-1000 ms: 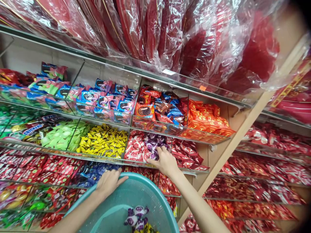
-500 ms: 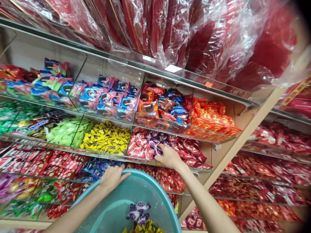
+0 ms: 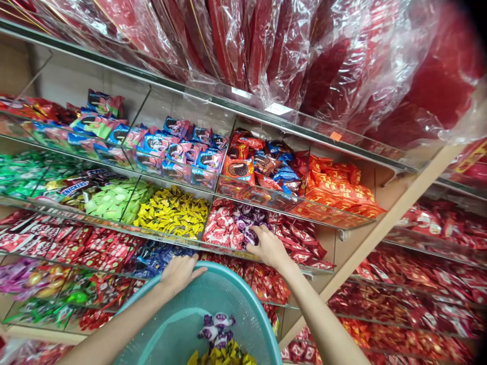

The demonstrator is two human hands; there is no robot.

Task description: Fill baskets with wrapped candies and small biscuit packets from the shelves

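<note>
Here, the left hand [image 3: 178, 274] clasps the rim of the teal basket [image 3: 249, 294]. Higher and to its right, the right hand [image 3: 268, 247] curls at the purple-wrapped candies [image 3: 248, 215] on the shelf [image 3: 327, 237], whether pinching one cannot be told; similar purple sweets [image 3: 216, 328] lie in the basket, below both hands.

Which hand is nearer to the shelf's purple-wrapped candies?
Right: the right hand is at the purple candies; the left hand, lower left, holds the teal plastic basket.
</note>
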